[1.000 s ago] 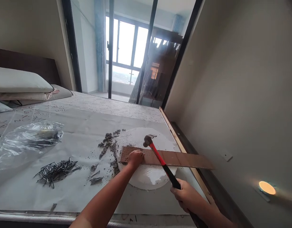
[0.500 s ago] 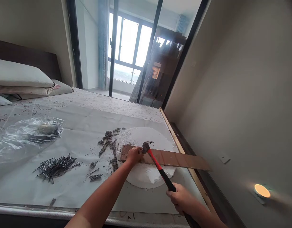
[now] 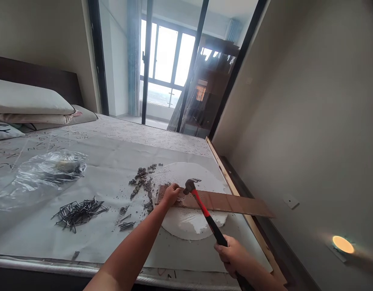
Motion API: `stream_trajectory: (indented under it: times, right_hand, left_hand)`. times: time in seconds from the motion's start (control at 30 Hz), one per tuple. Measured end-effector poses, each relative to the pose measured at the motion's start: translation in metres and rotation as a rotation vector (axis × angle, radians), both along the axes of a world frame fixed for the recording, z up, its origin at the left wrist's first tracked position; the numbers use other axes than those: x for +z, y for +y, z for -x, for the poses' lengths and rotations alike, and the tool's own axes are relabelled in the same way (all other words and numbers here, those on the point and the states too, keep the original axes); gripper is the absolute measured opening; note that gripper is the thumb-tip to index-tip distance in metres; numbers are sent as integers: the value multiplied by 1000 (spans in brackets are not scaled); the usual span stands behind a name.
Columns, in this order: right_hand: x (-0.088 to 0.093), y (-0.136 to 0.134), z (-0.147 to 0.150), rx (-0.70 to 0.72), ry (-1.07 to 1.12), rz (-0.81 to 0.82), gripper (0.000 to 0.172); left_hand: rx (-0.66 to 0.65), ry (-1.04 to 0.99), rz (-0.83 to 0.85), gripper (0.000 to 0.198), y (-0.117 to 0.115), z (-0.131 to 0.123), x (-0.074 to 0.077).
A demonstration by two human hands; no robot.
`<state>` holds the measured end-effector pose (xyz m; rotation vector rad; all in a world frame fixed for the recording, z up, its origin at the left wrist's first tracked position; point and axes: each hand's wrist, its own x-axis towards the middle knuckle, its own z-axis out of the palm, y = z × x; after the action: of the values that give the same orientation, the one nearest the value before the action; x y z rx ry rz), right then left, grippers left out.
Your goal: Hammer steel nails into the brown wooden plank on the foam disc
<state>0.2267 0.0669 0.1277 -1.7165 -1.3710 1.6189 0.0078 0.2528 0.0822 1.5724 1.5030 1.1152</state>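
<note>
A person works over a bed (image 3: 138, 135) spread with a pale sheet (image 3: 107, 161). The right hand (image 3: 231, 254) has a firm grip around the black handle of a claw hammer (image 3: 201, 202), its red neck slanting up and away to the head. The left hand (image 3: 171, 195) is at the near-left part of a long brown board (image 3: 234, 202), its fingertips just beside the hammer head; the view is too small to tell whether that grip is pressed together or pinching a nail. The board lies flat across a round white slab (image 3: 186, 171), its left end dotted with small holes and its right end jutting past the bed's edge. Grey crumbs (image 3: 140, 176) lie left of the slab, with a small bunch of nails (image 3: 126, 226) nearer the person and a larger heap of nails (image 3: 80, 212) farther left, below a clear plastic bag (image 3: 49, 173). The step in hand looks like hammering at the board's holed end; the next blow would call for steady aim, with the left fingertips kept clear.
</note>
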Motion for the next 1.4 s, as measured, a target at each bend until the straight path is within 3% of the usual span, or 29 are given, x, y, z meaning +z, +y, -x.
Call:
stream_trajectory:
  times: [0.13,0.27,0.33,0.47,0.53,0.6,0.67,0.77,0.9,1.0,1.07,1.27,1.4]
  right_hand:
    - [-17,-20,-11,-74,217,20,44]
    - [-48,-33,-21,-87,357,103,56]
    - [-61,-35,-24,-87,436,163,57]
    - [-77,-35,-25,3,696,288,54]
    - [-85,-37,-25,16,860,330,50]
    - [-93,-39,-25,-18,1047,367,43]
    - [-101,-40,-26,-67,1207,385,31]
    - [-106,-43,-25,-84,1337,402,17]
    - [-92,-53,-15,-184,1418,356,13]
    - [-81,-65,-4,-298,1458,319,28]
    - [-82,-72,-1,-298,1500,326,39]
    - [-111,-68,-4,-99,1748,311,41]
    - [-117,-62,0,-48,1880,280,39]
  left_hand:
    - [-83,-47,9,19,-7,3,14]
    - [-152,-52,-142,22,-53,6,24]
    - [-155,-2,-228,17,-92,8,16]
    - [-118,261,-265,16,-176,28,-19]
    - [-58,383,-224,17,-204,51,-36]
    - [3,476,-171,19,-216,79,-46]
    - [74,566,-118,22,-213,109,-48]
    - [187,705,-37,23,-190,146,-43]
    - [215,877,77,25,-148,176,-35]
    - [155,1020,187,27,-121,184,-35]
    - [110,1108,273,25,-108,184,-36]
    - [48,1216,354,16,-91,178,-38]
    - [28,1239,338,12,-85,175,-36]
